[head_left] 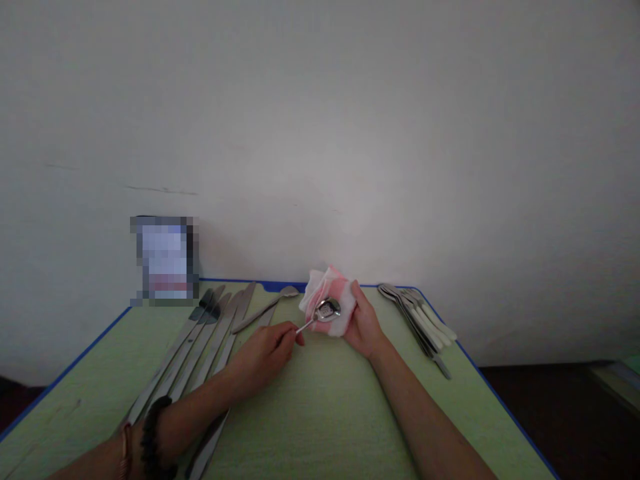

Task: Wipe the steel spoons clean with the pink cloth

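Note:
My left hand (pixel 275 347) is closed round the handle of a shiny metal spoon (pixel 329 309), bowl end pointing right. Behind the bowl lies a folded pink and white cloth (pixel 345 290), gripped by my right hand (pixel 366 325) with the thumb along its upper right edge. The spoon's bowl rests against the cloth or just in front of it; contact is hard to make out. Just beyond my left hand, another spoon (pixel 289 292) lies slanted on the table, its bowl toward the wall.
Several long metal utensils (pixel 193 353) lie side by side at left, partly under my left forearm. Spoons (pixel 407 320) and white-handled cutlery (pixel 435 323) form a pile at right. A blurred-out upright device (pixel 165 260) leans near the wall. The green table (pixel 320 420) has a blue edge.

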`<state>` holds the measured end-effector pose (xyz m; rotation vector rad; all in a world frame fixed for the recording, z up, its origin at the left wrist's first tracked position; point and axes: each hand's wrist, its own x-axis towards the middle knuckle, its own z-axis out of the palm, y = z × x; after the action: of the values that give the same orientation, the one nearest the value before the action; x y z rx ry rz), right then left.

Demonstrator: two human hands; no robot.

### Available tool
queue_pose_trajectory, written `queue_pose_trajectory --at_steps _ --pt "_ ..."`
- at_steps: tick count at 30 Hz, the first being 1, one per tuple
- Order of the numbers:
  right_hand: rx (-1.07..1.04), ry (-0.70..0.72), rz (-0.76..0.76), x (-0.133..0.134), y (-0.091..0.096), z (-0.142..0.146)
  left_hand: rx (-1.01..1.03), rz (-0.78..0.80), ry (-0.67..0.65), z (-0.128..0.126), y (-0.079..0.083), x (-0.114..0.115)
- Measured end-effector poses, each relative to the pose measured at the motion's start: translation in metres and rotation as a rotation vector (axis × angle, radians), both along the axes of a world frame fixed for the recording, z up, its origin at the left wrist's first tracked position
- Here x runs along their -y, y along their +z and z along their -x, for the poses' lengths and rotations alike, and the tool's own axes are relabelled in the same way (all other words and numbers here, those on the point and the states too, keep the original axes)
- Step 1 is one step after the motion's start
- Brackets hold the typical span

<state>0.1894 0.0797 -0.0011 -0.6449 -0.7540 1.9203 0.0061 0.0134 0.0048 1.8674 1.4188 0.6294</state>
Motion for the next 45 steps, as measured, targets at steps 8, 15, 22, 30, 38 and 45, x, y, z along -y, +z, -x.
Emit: queue_pose_trajectory --at_steps 8,15,22,30,38,45 --pt "0.112 0.019 0.016 0.0 -0.006 0.008 -0.018 -0.089 -0.015 -0.001 0.001 0.0" --pt "-0.054 -0.068 0.053 -0.005 0.0 -0.002 -0.031 -0.086 0.007 0.001 -0.002 0.0" --pt "0.025 -0.003 -0.014 -0.007 -0.012 -0.002 -0.03 -0.066 -0.009 0.001 -0.001 0.0" --pt "0.024 0.093 -0.002 -0.003 -0.006 0.0 -0.06 -0.096 -0.04 0.0 0.001 0.001" --pt "0.082 0.081 0.021 -0.003 -0.006 0.002 0.03 -0.045 -0.008 0.0 0.0 0.001" --pt "0.031 0.002 0.03 -0.005 -0.006 0.003 0.275 -0.031 0.026 0.0 -0.007 0.002"
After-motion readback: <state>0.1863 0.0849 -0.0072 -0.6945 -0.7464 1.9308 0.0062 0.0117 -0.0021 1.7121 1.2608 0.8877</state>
